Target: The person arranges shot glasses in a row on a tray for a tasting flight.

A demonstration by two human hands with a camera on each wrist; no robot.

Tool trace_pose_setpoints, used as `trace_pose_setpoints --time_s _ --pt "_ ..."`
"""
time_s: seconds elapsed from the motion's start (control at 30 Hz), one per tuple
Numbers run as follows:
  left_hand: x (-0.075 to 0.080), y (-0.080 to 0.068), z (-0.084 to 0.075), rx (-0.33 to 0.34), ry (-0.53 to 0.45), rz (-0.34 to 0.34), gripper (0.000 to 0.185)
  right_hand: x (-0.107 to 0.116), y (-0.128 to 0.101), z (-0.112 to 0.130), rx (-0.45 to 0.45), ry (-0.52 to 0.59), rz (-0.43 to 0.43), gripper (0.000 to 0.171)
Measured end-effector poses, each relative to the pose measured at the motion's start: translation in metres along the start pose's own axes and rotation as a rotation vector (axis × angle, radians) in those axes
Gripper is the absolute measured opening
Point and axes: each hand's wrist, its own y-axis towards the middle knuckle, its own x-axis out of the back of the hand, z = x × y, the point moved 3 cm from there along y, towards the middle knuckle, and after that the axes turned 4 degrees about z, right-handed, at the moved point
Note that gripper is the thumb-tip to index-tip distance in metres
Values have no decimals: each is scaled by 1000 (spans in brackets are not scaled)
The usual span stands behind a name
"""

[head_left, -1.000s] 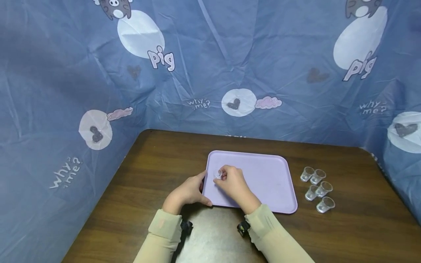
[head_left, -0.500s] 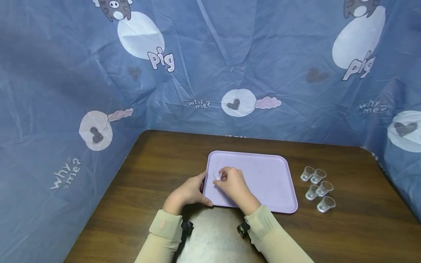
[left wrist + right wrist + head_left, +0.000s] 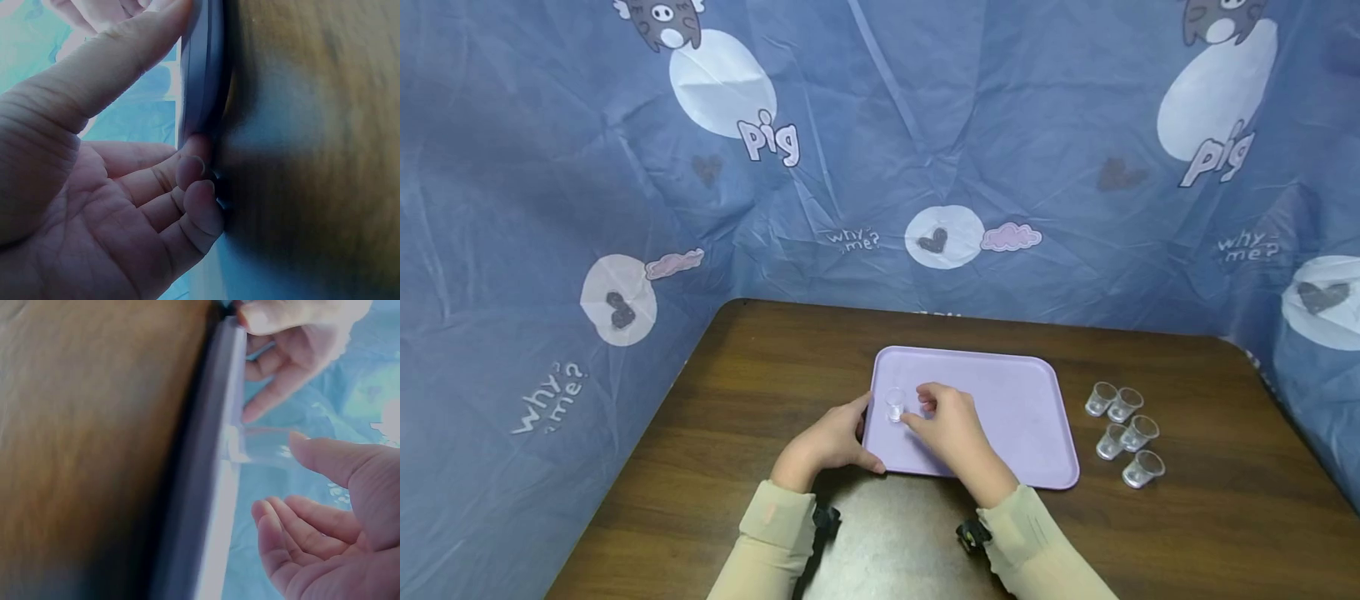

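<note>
A small clear plastic cup [image 3: 896,405] stands upright on the left part of the lilac tray [image 3: 1000,417]. My right hand [image 3: 951,425] is just right of this cup, with thumb and fingers spread apart and nothing held between them. In the right wrist view, the thumb of the right hand [image 3: 337,519] is beside the cup [image 3: 265,447]; whether it touches cannot be told. My left hand [image 3: 827,437] holds the tray's near left corner, thumb at the front edge and fingers along the left side. Close up, the fingertips of the left hand [image 3: 112,181] meet the tray's rim [image 3: 201,75].
Several similar clear cups [image 3: 1126,406] stand in a loose group on the brown wooden table [image 3: 760,358], right of the tray. A blue patterned cloth [image 3: 865,175] hangs around the table's back and sides.
My right hand has let go of the cup and moved a little to the right, its fingers opening. The cup stays on the tray. My left hand keeps its place at the corner.
</note>
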Motion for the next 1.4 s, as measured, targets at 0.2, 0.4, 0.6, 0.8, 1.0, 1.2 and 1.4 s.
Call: trace_pose_setpoints --time_s 0.2,0.4,0.6,0.8,1.0,1.2,1.4 --pt "-1 2 -1 9 -12 -2 111 24 -8 0 1 13 -43 35" --pt "-2 1 -1 24 -5 -4 113 43 -14 -5 -11 60 -81 37" --pt "-3 0 0 24 -9 -5 114 60 -23 -13 -14 72 -122 37" --pt "-3 1 0 19 -16 -6 114 78 -31 -19 -31 76 -150 36" --pt "-3 1 1 25 -20 -5 116 95 -40 -27 -40 47 -193 36" --pt "-2 1 2 26 -11 -8 115 116 -53 -34 -54 6 -249 36" --pt "-2 0 0 38 -12 -4 116 137 -68 -47 -69 -69 -309 35"
